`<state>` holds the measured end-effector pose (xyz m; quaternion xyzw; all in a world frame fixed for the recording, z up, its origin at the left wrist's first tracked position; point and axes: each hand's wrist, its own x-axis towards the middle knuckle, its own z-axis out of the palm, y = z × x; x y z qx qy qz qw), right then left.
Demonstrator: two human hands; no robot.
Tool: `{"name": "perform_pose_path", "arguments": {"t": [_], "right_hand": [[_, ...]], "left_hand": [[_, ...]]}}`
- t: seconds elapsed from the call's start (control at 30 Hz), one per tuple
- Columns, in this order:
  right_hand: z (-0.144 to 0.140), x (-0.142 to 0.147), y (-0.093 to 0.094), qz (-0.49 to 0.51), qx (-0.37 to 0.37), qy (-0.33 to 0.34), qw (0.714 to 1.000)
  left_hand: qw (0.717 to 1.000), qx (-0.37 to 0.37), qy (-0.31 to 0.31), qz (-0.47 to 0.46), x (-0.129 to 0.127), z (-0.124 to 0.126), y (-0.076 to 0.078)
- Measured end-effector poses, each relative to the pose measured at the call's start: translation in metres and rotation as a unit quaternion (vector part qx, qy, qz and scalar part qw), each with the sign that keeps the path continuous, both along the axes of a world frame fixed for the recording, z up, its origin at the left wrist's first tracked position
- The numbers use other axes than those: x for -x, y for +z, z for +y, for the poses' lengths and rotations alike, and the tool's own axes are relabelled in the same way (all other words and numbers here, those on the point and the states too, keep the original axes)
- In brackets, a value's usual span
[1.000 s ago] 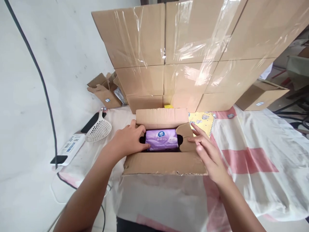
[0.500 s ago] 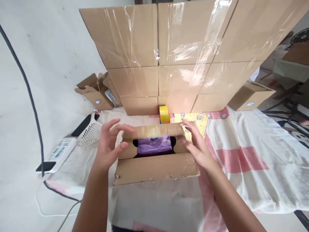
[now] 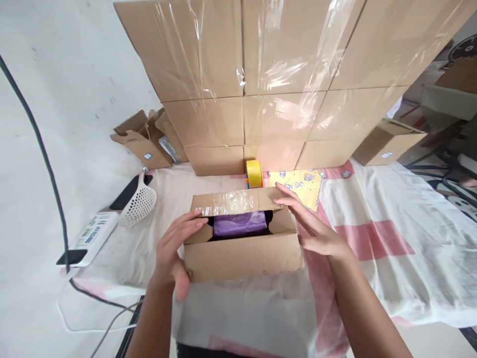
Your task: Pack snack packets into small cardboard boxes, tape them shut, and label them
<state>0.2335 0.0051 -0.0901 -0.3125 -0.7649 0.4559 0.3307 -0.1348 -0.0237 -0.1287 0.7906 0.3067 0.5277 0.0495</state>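
Observation:
A small cardboard box (image 3: 242, 257) sits in front of me with its top flaps partly open. Through the gap shows a purple plastic-wrapped pack (image 3: 240, 223), its lower part hidden inside. My left hand (image 3: 175, 248) grips the box's left end, fingers laid over the side flap and thumb by the front corner. At the other end, my right hand (image 3: 309, 221) rests its fingers on the taped far flap (image 3: 238, 201), its thumb low against the right side.
Behind the box stand a yellow tape roll (image 3: 254, 173) and a tall wall of taped cardboard (image 3: 279, 114). On the left lie a white perforated scoop (image 3: 139, 204) and a white power strip (image 3: 93, 236). Open cartons (image 3: 143, 144) flank the wall; a yellow patterned sheet (image 3: 298, 184) lies behind right.
Both hands have come down from hovering over the box onto its ends and flaps. The left hand moved lower, and the front flap has drawn in slightly at its corners.

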Motion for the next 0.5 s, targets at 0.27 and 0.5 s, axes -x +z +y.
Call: {"name": "perform_pose_path", "arguments": {"t": [0.27, 0.5], "right_hand": [[-0.005, 0.035, -0.001, 0.053, -0.046, -0.131, 0.989], [-0.014, 0.045, 0.003, 0.107, 0.029, -0.146, 0.983]], "left_hand": [[0.982, 0.085, 0.018, -0.166, -0.005, 0.006, -0.025], [0.991, 0.010, 0.136, -0.008, -0.020, -0.005, 0.013]]}}
